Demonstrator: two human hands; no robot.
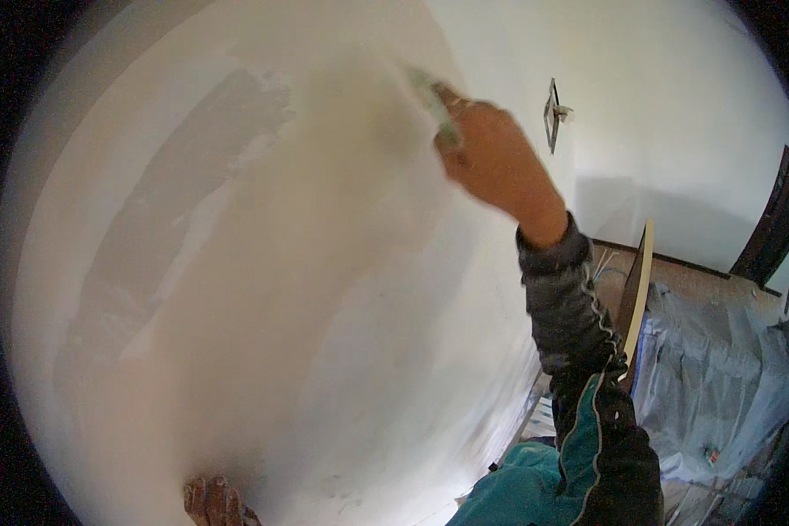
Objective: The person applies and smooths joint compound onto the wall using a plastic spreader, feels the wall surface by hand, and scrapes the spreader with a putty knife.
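My right hand [500,162] is raised, its fingers closed round a flat, pale green-and-white hand tool [431,101]. Blur hides whether the tool is a sanding block or a filling knife. Its face is against or very close to the pale wall [280,289]. Low on the left, only the dusty fingers of my left hand [215,502] show, stretched out and resting on the wall. A darker grey patch [171,193] with ragged edges runs down the wall to the left of the tool.
A wall fitting with a metal frame [552,116] sticks out to the right. Beyond my dark and teal sleeve stands a tall board [637,298]. Clear plastic sheeting [719,377] covers things at the lower right. A dark door frame [771,219] is at the far right.
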